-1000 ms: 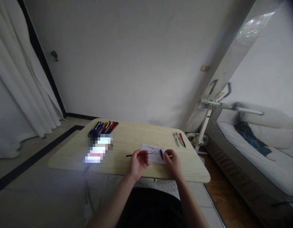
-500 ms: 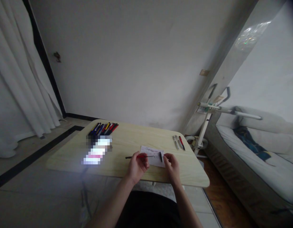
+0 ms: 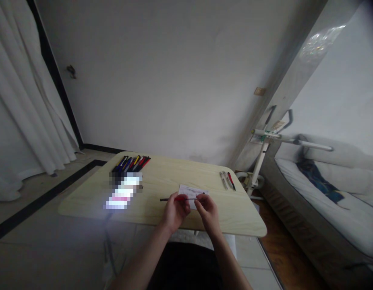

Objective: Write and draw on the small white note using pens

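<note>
Two hands working just over a pale table [image 3: 174,171]. Left hand [image 3: 176,212] has its fingers curled around a red and black pen [image 3: 180,198], held sideways, partly above some paper [image 3: 186,189]. Right hand [image 3: 208,210] has its fingers bunched narrow at the pen's thin end, can't tell if they're actually gripping it. Bunch of markers [image 3: 133,163] back left, btw.

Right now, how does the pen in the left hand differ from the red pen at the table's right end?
The held pen is in the left hand; the red pen lies on the table. The held pen points sideways; the red pen slants mostly front to back. The held pen shows a thin rod; the red pen shows none. Both have red and black parts.
</note>
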Demonstrator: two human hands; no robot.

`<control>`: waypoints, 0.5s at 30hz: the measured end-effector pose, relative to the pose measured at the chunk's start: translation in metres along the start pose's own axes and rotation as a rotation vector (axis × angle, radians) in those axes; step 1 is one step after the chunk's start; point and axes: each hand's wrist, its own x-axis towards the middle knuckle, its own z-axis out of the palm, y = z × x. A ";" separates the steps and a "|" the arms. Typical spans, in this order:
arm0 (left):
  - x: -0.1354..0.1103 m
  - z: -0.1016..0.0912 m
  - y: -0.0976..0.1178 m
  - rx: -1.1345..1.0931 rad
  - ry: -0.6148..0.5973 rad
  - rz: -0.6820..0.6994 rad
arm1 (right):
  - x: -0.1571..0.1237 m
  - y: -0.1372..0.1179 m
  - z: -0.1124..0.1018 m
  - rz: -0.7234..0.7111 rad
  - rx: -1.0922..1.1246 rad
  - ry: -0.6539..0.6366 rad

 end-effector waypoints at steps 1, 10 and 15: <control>0.000 0.000 0.000 0.000 0.000 -0.003 | 0.000 0.000 0.000 0.000 0.007 0.001; 0.000 -0.002 -0.002 0.006 -0.024 0.012 | 0.001 -0.003 0.001 0.018 0.034 -0.015; 0.000 -0.004 -0.002 0.037 -0.072 -0.013 | 0.002 -0.002 0.000 0.036 0.052 -0.015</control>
